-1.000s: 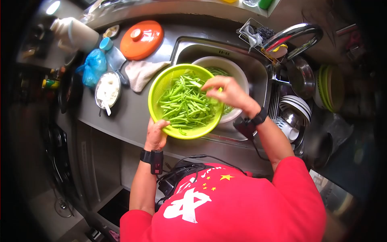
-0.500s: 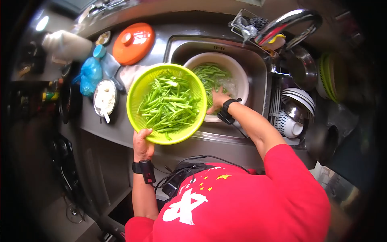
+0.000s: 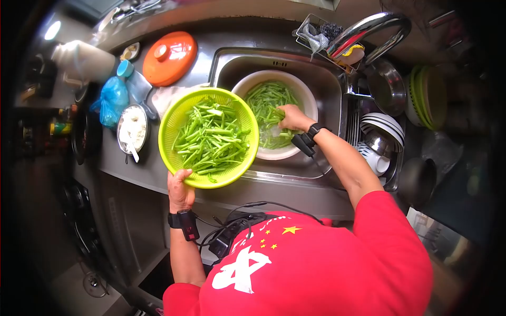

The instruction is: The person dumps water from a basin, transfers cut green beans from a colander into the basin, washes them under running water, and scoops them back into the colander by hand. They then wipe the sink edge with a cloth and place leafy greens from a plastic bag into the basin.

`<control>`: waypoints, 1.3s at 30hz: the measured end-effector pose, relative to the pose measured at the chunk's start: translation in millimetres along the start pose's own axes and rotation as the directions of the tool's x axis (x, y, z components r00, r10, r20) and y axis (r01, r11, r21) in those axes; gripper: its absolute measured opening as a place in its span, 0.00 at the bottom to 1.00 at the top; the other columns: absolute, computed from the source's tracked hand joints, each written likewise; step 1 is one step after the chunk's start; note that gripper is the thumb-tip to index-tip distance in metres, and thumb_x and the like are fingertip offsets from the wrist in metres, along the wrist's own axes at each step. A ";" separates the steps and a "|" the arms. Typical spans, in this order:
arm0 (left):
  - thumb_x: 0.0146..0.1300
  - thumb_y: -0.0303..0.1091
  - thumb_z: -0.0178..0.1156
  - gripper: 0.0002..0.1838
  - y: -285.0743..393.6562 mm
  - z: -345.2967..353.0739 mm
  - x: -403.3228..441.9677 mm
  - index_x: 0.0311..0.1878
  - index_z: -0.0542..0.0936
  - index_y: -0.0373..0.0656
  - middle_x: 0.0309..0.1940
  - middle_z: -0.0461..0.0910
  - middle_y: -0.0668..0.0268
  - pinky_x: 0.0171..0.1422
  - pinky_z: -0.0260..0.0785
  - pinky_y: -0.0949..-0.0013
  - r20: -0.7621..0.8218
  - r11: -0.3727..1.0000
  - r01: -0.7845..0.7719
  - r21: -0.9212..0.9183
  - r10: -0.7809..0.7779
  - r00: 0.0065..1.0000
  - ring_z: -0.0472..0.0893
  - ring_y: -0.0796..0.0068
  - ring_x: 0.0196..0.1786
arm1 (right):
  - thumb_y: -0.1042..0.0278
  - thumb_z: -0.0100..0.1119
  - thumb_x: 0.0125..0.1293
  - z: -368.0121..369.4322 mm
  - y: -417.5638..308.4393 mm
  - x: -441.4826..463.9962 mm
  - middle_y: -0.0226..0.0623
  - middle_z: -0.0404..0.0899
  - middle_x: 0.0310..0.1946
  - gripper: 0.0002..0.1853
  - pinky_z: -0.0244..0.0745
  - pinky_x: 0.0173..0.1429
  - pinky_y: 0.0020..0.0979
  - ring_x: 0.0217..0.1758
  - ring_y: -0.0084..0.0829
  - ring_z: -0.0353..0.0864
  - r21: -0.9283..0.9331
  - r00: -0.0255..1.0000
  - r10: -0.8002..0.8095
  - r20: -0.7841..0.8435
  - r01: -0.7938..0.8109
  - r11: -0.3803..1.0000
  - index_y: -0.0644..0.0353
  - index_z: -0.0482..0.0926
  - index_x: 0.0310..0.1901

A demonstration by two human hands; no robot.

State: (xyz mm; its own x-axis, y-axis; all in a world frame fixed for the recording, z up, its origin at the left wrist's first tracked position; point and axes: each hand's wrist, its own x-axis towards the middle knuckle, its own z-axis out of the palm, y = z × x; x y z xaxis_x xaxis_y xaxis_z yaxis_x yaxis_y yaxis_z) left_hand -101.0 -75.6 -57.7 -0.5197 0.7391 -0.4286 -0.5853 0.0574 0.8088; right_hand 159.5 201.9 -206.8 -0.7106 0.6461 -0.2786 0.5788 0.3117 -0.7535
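My left hand [image 3: 181, 189] grips the near rim of a yellow-green colander [image 3: 165, 138], thumb over the edge. Cut green stems [image 3: 213, 138] are heaped inside it. The colander overlaps the left side of a pale basin [image 3: 312, 100], which stands in the steel sink [image 3: 329, 84]. More green stems [image 3: 271, 97] lie in water in the basin. At the basin's right part, my right hand [image 3: 295, 118] is closed around some of these stems, its fingertips partly hidden among them.
An orange lid [image 3: 171, 60], a pale cloth [image 3: 166, 98], a blue bag [image 3: 113, 100] and a bowl of white food [image 3: 132, 126] are on the counter at left. The faucet [image 3: 369, 31] arches at back right, above a rack with white bowls [image 3: 382, 129].
The colander and my left hand have moved left, uncovering the basin. My right hand has gone from above the colander down into the basin and closed on stems.
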 end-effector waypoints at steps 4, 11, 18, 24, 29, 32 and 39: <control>0.51 0.16 0.49 0.31 -2.2 0.4 1.4 0.63 0.65 0.35 0.55 0.74 0.58 0.64 0.66 0.60 -0.008 1.000 -0.010 -0.002 0.010 1.000 0.75 0.60 0.56 | 0.78 0.64 0.47 -38.9 -36.4 -13.6 0.35 0.82 0.33 0.20 0.75 0.44 0.30 0.36 0.28 0.79 0.214 0.999 0.036 0.004 -0.036 0.976 0.61 0.80 0.45; 0.49 0.15 0.50 0.32 -3.2 6.5 5.6 0.63 0.65 0.36 0.54 0.74 0.58 0.63 0.67 0.61 0.007 1.000 0.027 0.012 -0.027 1.000 0.75 0.61 0.56 | 0.81 0.65 0.47 -92.5 -117.9 -39.6 0.33 0.83 0.33 0.19 0.75 0.45 0.29 0.36 0.22 0.78 0.394 0.990 -0.138 -0.017 0.134 0.909 0.62 0.79 0.45; 0.47 0.15 0.53 0.34 -18.5 24.5 16.8 0.63 0.65 0.38 0.54 0.74 0.59 0.61 0.69 0.61 0.094 0.996 0.085 -0.018 -0.083 0.992 0.75 0.61 0.55 | 0.79 0.69 0.38 -62.7 -185.8 -46.1 0.47 0.74 0.54 0.30 0.72 0.62 0.37 0.55 0.47 0.76 -0.082 0.844 -0.492 -0.215 0.486 0.870 0.58 0.78 0.50; 0.49 0.16 0.52 0.30 -20.3 43.4 12.1 0.60 0.68 0.36 0.52 0.76 0.59 0.61 0.70 0.60 0.153 0.990 0.135 -0.045 -0.126 0.980 0.77 0.62 0.54 | 0.72 0.74 0.41 -30.8 -204.9 -59.2 0.47 0.62 0.67 0.40 0.62 0.70 0.43 0.69 0.52 0.62 -0.187 0.880 -0.474 0.007 0.467 0.864 0.51 0.71 0.61; 0.49 0.17 0.51 0.31 -21.3 29.4 10.9 0.62 0.68 0.34 0.55 0.75 0.57 0.62 0.69 0.59 0.159 0.986 0.153 -0.064 -0.142 0.977 0.77 0.60 0.56 | 0.74 0.70 0.48 -46.5 -196.3 -70.8 0.45 0.64 0.67 0.33 0.64 0.68 0.43 0.67 0.51 0.64 -0.250 0.895 -0.440 0.071 0.443 0.861 0.51 0.74 0.60; 0.50 0.18 0.51 0.31 -18.5 30.4 11.6 0.63 0.67 0.34 0.56 0.75 0.56 0.63 0.69 0.58 0.187 0.982 0.164 -0.091 -0.145 0.972 0.76 0.60 0.57 | 0.74 0.67 0.50 -26.9 -179.2 -74.9 0.47 0.68 0.63 0.27 0.70 0.64 0.41 0.62 0.49 0.69 -0.336 0.853 -0.512 0.106 0.515 0.789 0.51 0.79 0.55; 0.49 0.16 0.51 0.31 -17.0 30.5 9.4 0.61 0.68 0.35 0.52 0.76 0.58 0.62 0.68 0.60 0.099 0.989 0.115 -0.091 -0.105 0.989 0.77 0.61 0.54 | 0.75 0.64 0.56 -71.0 -159.4 -53.8 0.43 0.82 0.46 0.13 0.77 0.50 0.30 0.44 0.34 0.83 0.140 0.851 -0.466 -0.242 0.506 0.851 0.58 0.84 0.44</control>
State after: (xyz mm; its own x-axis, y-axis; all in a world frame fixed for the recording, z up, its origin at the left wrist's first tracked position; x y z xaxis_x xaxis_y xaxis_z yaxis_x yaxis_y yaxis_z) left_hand -77.0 -49.2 -63.2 -0.3908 0.7917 -0.4695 -0.6950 0.0806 0.7145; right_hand 133.9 167.0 -29.4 -0.7774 0.5734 0.2586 0.0772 0.4950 -0.8655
